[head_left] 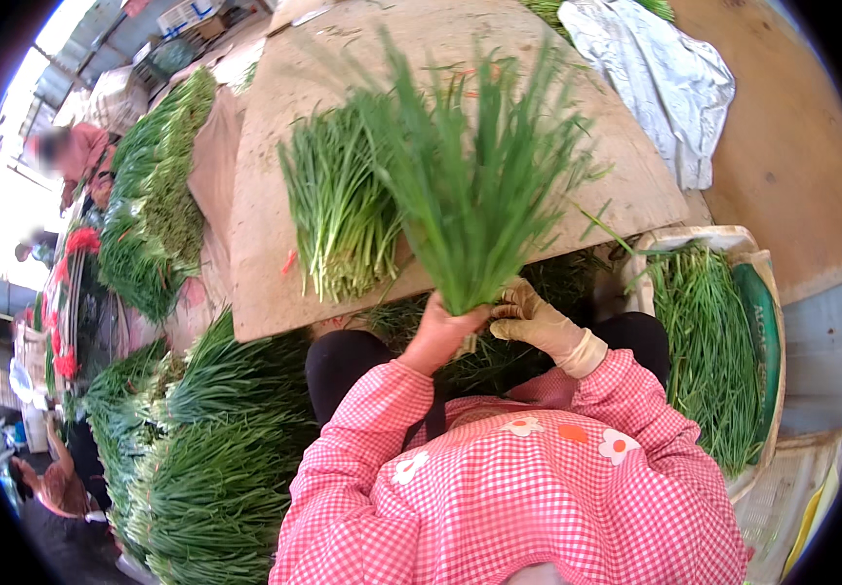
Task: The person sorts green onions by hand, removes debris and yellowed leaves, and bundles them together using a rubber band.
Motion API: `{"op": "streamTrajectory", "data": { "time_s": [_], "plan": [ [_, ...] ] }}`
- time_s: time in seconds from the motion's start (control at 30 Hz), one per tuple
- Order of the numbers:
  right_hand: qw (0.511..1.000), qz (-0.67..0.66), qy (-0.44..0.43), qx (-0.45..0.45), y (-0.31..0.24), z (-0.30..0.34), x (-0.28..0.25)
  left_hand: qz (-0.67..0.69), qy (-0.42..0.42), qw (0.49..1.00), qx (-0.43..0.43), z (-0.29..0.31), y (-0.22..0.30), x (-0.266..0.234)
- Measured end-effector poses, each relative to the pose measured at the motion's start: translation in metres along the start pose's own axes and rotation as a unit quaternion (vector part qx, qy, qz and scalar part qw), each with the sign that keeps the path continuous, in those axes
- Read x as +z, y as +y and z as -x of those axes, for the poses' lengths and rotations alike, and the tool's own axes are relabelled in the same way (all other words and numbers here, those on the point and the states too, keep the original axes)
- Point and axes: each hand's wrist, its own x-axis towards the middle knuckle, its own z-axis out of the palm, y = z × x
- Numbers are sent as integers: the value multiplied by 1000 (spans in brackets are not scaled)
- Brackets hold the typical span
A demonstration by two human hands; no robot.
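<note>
My left hand (448,330), bare, is closed round the lower stems of a bunch of garlic chives (474,195). The bunch stands upright with its leaves fanned out above the table edge, and the leaf tips are blurred. Just right of its base is my right hand (543,327) in a pale glove. Those gloved fingers are bent and slightly apart, close to the stems, with nothing visible in them. On the wooden tabletop (274,210), left of the held bunch, lies a pile of chives (343,214) with its pale stem ends toward me.
Large heaps of chives (216,478) lie at my left, with another stack (153,195) beyond. A white crate (747,244) of loose greens stands at my right. A whitish cloth (665,93) covers the far right table corner. Other people (89,156) sit at far left.
</note>
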Motion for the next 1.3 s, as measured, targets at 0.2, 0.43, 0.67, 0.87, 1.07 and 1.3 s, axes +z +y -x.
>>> {"op": "streamTrajectory", "data": {
  "time_s": [0.2,0.43,0.67,0.87,1.07,1.3],
  "plan": [
    [997,20,55,-42,25,-9,8,-431,63,897,78,4,-8,30],
    [979,-145,129,-61,7,-9,9,-466,37,874,130,6,-9,53],
    [967,-239,91,0,-28,1,-15,-313,-24,932,181,29,5,55],
    [939,-335,-72,-16,-40,9,-15,-84,27,993,80,10,33,18],
    [928,-321,-172,81,-35,28,12,7,-158,987,-17,-24,46,25],
    [885,-342,-244,201,-2,8,9,266,-166,948,-63,-34,29,26]
  ]
}}
